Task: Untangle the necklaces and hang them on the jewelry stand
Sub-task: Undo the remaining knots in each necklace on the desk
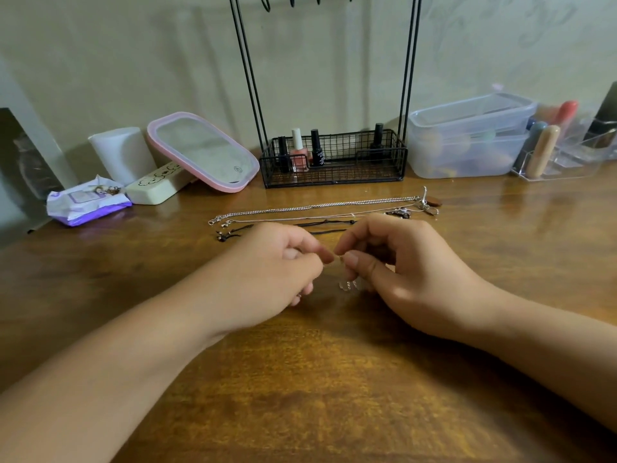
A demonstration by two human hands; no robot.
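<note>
At frame centre, my left hand (280, 262) and right hand (384, 259) pinch a fine chain (349, 285) — barely visible. Pulling hard risks tightening knots — or snapping it.

table (334, 379): glossy varnished wood, pretty shiny
jewelry stand (334, 158): matt black wire metal
necklaces (314, 206): shiny silvery chain
storage box (467, 142): cloudy clear plastic

head view looks forward, down (closely) over the table (334, 379).
</note>
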